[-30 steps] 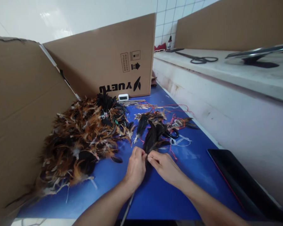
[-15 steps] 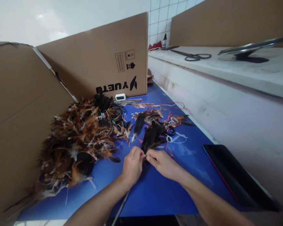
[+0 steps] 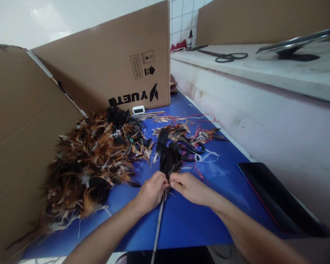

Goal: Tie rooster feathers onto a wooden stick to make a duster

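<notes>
Head view: leftmost, the brown feather pile [image 3: 93,157] lies on the blue tabletop [image 3: 203,223], clear of both your hands. Your left hand [image 3: 151,190] has its grip pinched on the base of the dark feather bundle [image 3: 169,158], where the pale stick [image 3: 158,231] runs toward you; slackening there could let feathers slip or splay. Your right hand [image 3: 189,187] has a narrow grip against that base; whether it holds thread cannot be told. Farther right, red string [image 3: 199,172] and black-handled scissors [image 3: 193,149] could snag feather tips if you swing sideways.

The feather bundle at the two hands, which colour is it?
The feather bundle is mostly black; the head view shows it best.
</notes>
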{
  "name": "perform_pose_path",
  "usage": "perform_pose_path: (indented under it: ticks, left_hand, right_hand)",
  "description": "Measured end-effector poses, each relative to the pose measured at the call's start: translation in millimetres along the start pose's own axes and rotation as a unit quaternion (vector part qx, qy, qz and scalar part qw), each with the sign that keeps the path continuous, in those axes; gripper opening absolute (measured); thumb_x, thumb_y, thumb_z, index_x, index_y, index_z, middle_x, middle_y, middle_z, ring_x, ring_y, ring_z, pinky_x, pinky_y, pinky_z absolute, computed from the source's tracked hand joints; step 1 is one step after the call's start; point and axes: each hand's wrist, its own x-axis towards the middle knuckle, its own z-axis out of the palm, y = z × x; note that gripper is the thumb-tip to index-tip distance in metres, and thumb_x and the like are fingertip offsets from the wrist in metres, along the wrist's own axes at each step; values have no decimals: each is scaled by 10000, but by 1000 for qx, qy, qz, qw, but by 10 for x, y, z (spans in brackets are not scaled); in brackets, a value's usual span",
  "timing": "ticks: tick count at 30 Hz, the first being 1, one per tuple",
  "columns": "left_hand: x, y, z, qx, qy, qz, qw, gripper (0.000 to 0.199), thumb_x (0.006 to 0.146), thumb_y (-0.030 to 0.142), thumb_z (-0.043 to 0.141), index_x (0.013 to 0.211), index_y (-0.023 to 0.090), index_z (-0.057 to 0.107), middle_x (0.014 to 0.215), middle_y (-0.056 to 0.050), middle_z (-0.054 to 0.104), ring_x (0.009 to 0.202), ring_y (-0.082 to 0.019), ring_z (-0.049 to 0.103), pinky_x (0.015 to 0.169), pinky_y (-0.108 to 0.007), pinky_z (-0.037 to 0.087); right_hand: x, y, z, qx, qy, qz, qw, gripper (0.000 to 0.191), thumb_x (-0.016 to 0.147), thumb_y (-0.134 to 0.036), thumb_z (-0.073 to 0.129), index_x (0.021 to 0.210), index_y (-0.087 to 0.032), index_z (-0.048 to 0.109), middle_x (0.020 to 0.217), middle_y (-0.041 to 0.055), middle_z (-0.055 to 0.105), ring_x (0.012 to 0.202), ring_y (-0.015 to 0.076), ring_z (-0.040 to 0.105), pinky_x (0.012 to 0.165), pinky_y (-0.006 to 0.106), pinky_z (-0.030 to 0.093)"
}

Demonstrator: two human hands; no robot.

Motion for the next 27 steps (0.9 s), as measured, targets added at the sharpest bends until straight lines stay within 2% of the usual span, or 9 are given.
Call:
perform_pose_path:
  ticks: [7, 17, 22, 27]
  left_hand:
    - [-38, -53, 51, -1, 46, 19, 999, 148, 915, 216, 376, 888, 173, 515, 908, -82, 573, 803, -126, 552, 722, -243, 476]
    - [-34, -79, 46, -84, 52, 61, 993, 107, 908, 181, 399, 842, 182, 482, 808, -51, 582, 764, -119, 544, 683, -227, 443]
    - [-42, -94, 53, -58, 35, 45, 997, 123, 911, 179, 379, 847, 181, 485, 795, -40, 576, 725, -110, 531, 664, -218, 426]
    - [-30, -90, 34, -38, 12, 11, 999, 176, 925, 228, 352, 850, 177, 503, 790, -42, 565, 699, -116, 516, 657, -226, 415]
  right_hand:
    - [8, 19, 24, 26, -15, -13, 999, 207, 824, -195, 425, 621, -181, 466, 547, -55, 393, 534, 90, 335, 499, 223, 223]
    - [17, 19, 41, 115, -67, 11, 991, 159, 793, -198, 451, 637, -173, 457, 568, -55, 402, 531, 80, 355, 473, 207, 241]
    - [9, 42, 64, 132, -63, 14, 989, 149, 789, -214, 462, 643, -183, 449, 537, -66, 395, 494, 73, 338, 452, 204, 236]
    - [23, 78, 114, 144, -44, 39, 988, 178, 814, -222, 432, 645, -186, 476, 499, -51, 490, 466, 81, 422, 455, 203, 278]
